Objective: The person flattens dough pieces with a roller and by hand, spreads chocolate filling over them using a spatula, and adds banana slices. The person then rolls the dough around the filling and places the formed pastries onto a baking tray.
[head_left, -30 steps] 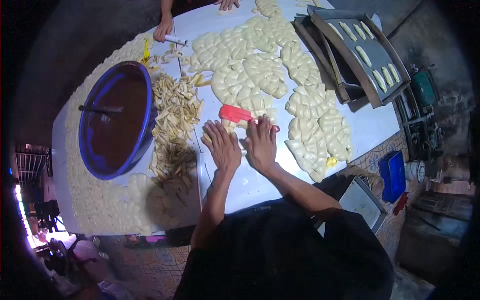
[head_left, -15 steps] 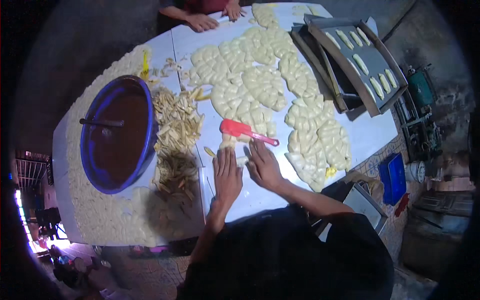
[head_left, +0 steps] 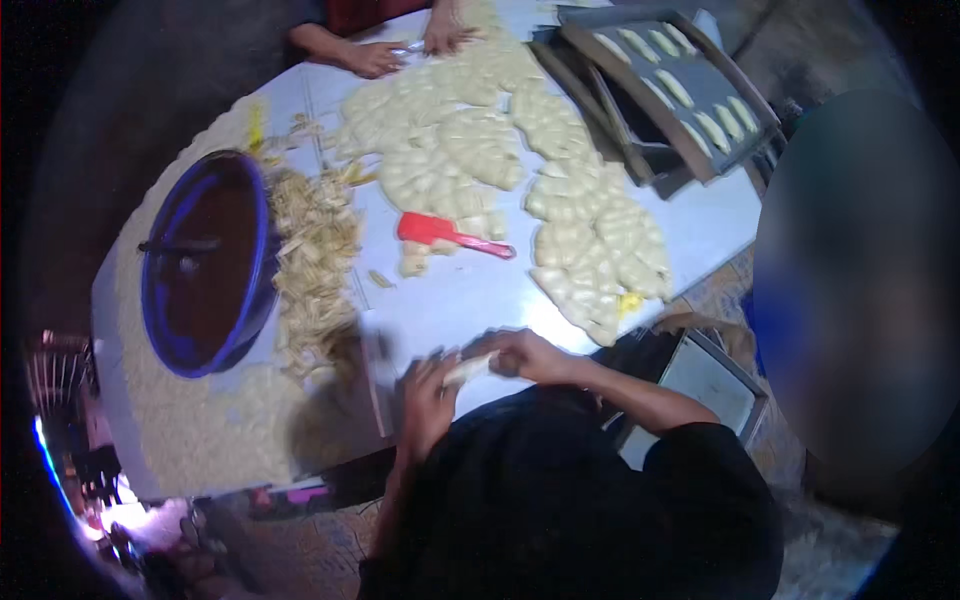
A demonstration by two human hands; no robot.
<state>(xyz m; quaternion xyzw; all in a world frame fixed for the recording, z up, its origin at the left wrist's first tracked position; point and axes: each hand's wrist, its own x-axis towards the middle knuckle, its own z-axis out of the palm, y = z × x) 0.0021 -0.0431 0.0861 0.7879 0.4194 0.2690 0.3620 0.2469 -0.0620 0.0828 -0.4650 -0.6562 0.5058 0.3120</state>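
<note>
Dough piece [head_left: 468, 368], pale and rolled, sits between the person's two hands at the near edge of the table [head_left: 470, 300]. The left hand [head_left: 428, 400] curls its fingers around the near end, and the right hand [head_left: 520, 355] closes over the far end; both grip it. Half a second ago the hands lay flat and open on the table just below the red scraper [head_left: 450, 233], palms pressing down. Now they have drawn back toward the body and lifted the roll, leaving the scraper lying alone, well apart from them. The view has also shifted, so the table sits higher and more to the left.

Between the hands and the scraper the white table surface is bare, a wide patch of free room. To the left, a heap of cut dough strips [head_left: 315, 260] runs along the blue bowl [head_left: 205, 260], which holds a dark filling and a utensil. To the right, rows of shaped dough pieces [head_left: 590, 250] reach close to the table's right edge. Dark baking trays [head_left: 670, 85] with formed pieces overhang the far right corner. At the far edge, another person's hands [head_left: 375, 58] work on the dough.
</note>
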